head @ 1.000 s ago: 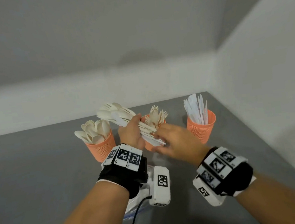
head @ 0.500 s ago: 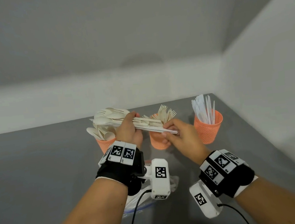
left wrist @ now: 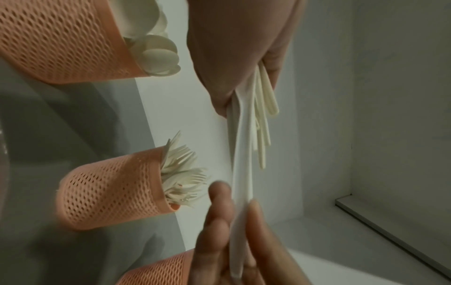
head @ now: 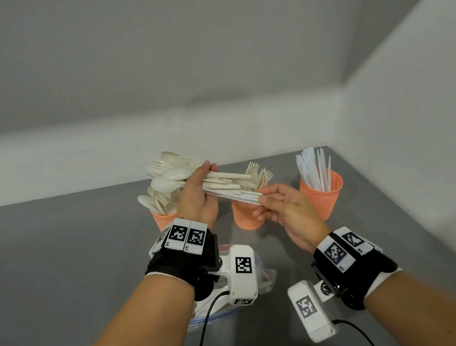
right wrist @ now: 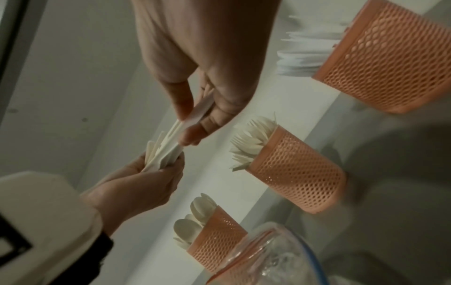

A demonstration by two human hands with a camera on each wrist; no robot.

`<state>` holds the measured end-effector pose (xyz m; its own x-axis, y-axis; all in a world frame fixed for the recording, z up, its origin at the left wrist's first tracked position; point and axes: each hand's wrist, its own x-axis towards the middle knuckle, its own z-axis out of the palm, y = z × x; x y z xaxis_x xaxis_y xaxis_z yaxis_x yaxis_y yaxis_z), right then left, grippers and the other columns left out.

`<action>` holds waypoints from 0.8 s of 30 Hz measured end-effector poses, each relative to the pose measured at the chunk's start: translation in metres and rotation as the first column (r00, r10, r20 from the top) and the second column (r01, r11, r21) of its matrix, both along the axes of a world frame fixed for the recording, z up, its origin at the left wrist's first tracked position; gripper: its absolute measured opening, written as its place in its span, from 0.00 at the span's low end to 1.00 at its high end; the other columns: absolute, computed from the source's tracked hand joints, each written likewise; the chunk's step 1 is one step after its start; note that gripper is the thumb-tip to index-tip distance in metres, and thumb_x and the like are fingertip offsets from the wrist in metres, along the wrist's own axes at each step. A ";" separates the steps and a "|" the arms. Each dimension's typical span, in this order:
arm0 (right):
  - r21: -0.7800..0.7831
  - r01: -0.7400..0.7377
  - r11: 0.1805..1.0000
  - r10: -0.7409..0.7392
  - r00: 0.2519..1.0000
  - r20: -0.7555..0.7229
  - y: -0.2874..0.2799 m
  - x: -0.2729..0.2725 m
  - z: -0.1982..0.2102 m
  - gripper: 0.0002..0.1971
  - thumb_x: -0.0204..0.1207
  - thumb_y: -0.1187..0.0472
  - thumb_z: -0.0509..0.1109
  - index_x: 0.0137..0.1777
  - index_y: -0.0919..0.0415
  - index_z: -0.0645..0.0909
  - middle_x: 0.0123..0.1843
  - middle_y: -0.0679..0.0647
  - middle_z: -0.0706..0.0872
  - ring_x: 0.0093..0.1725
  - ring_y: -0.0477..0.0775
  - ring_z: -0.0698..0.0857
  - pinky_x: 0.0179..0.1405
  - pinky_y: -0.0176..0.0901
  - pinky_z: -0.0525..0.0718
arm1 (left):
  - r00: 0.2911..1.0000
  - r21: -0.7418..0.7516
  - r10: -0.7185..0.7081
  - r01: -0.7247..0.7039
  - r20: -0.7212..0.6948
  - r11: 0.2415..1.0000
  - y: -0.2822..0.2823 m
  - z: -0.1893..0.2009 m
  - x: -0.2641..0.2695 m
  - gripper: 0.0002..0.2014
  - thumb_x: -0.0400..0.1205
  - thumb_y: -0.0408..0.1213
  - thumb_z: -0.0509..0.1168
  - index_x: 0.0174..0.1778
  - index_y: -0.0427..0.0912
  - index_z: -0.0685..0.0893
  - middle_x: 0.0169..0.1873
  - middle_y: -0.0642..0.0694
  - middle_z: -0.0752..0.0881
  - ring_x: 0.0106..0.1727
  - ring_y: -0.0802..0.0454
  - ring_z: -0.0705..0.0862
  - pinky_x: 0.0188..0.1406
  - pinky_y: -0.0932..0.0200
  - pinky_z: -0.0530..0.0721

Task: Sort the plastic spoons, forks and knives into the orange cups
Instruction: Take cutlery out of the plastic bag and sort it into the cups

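Note:
My left hand (head: 198, 184) grips a mixed bundle of cream plastic cutlery (head: 222, 183) held level above the cups, spoon and fork heads pointing left. My right hand (head: 264, 200) pinches the end of a white knife (head: 248, 197) at the bundle's lower right, thumb on top. The left wrist view shows that knife (left wrist: 240, 154) running from my left palm to the right fingers (left wrist: 219, 221). Three orange mesh cups stand behind: spoons (head: 163, 223) on the left, forks (head: 245, 219) in the middle, white knives (head: 324, 194) on the right.
A clear zip bag (head: 225, 312) lies on the grey table (head: 62, 277) under my left wrist; it also shows in the right wrist view (right wrist: 273, 258). White walls close the table at the back and on the right, just past the knife cup.
The bundle has levelled out from a steep tilt. My right hand has slid from over the bundle to its right end and now pinches the white knife there.

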<state>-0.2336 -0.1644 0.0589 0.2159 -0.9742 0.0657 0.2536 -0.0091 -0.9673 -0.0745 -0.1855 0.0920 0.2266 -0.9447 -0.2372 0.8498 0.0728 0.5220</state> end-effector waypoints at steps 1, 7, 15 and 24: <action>0.007 0.006 1.000 -0.006 1.000 0.006 0.000 -0.003 0.000 0.07 0.77 0.76 0.62 0.45 0.66 0.78 0.29 0.55 0.89 0.26 0.47 0.85 0.29 0.33 0.85 | 1.000 -0.001 0.009 -0.009 -0.012 1.000 0.000 0.000 0.002 0.06 0.80 0.25 0.63 0.38 0.37 0.78 0.33 0.45 0.81 0.36 0.56 0.82 0.35 0.66 0.87; 0.080 0.020 0.997 -0.016 0.999 -0.044 -0.001 -0.008 -0.005 0.07 0.82 0.67 0.59 0.49 0.68 0.78 0.38 0.62 0.84 0.28 0.51 0.84 0.24 0.35 0.82 | 0.998 0.015 0.066 -0.067 0.021 0.998 0.008 0.000 0.000 0.08 0.81 0.23 0.61 0.37 0.36 0.78 0.32 0.45 0.82 0.30 0.57 0.84 0.35 0.66 0.86; 0.148 -0.037 0.988 0.059 0.987 -0.147 -0.006 -0.013 -0.010 0.09 0.79 0.62 0.66 0.42 0.69 0.82 0.30 0.57 0.80 0.19 0.40 0.68 0.15 0.27 0.63 | 0.991 -0.043 -0.049 0.055 0.128 0.998 0.009 -0.012 -0.002 0.14 0.82 0.27 0.58 0.30 0.39 0.77 0.19 0.51 0.82 0.22 0.59 0.83 0.32 0.62 0.84; -0.020 -0.099 0.995 0.073 0.841 -0.535 -0.013 -0.039 -0.021 0.08 0.81 0.58 0.62 0.51 0.58 0.82 0.33 0.52 0.83 0.21 0.40 0.72 0.19 0.27 0.68 | 0.992 0.006 0.063 -0.064 0.110 0.998 0.001 -0.019 0.002 0.11 0.81 0.23 0.59 0.34 0.39 0.76 0.19 0.50 0.82 0.22 0.60 0.82 0.26 0.66 0.83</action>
<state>-0.2728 -0.1775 0.0379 0.3130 -0.9489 -0.0406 -0.2995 -0.0580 -0.9523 -0.0721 -0.1842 0.0732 0.3109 -0.9254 -0.2168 0.7811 0.1188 0.6130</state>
